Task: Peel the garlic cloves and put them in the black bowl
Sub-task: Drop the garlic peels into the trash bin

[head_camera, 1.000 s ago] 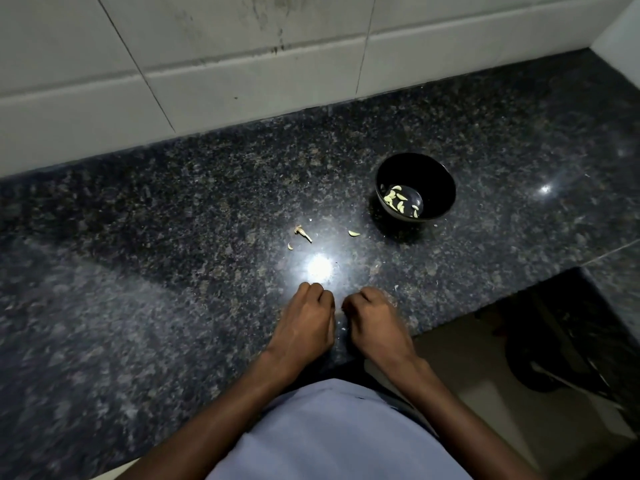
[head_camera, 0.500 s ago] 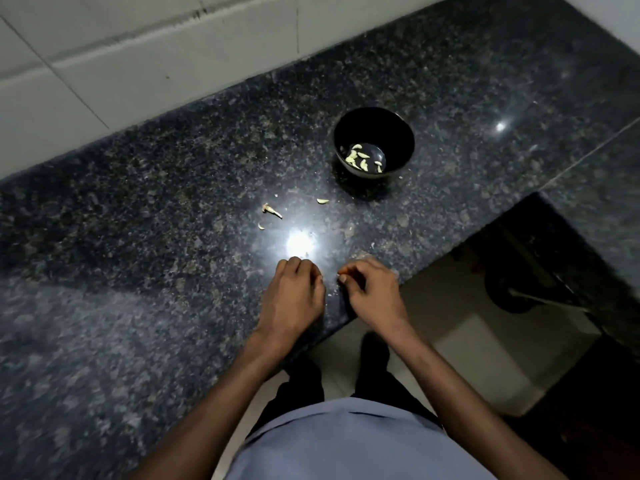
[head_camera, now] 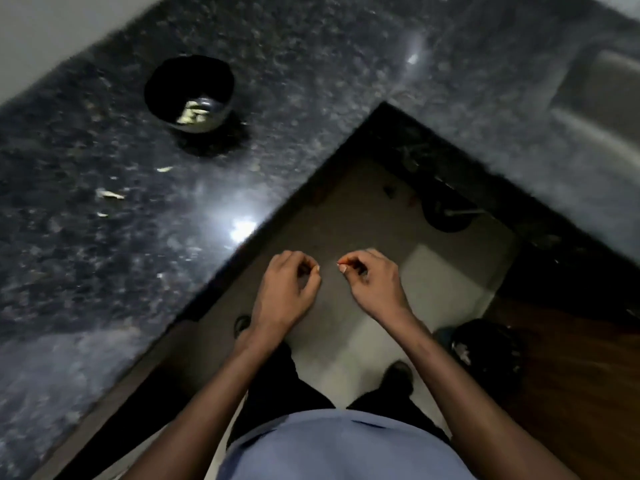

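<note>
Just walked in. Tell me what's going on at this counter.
A person is peeling garlic at a dark granite counter. The black bowl stands on it, with pale peeled cloves inside. A few pale scraps lie on the stone nearer the person. Both hands are off the counter, over the floor: the left hand and right hand have curled fingers. Whether either pinches anything is too blurred to tell. A dark bin stands on the floor to the person's right.

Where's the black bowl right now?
In the head view, the round black bowl sits upper left on the dark speckled granite counter, pale garlic pieces inside, well beyond and left of both hands.
</note>
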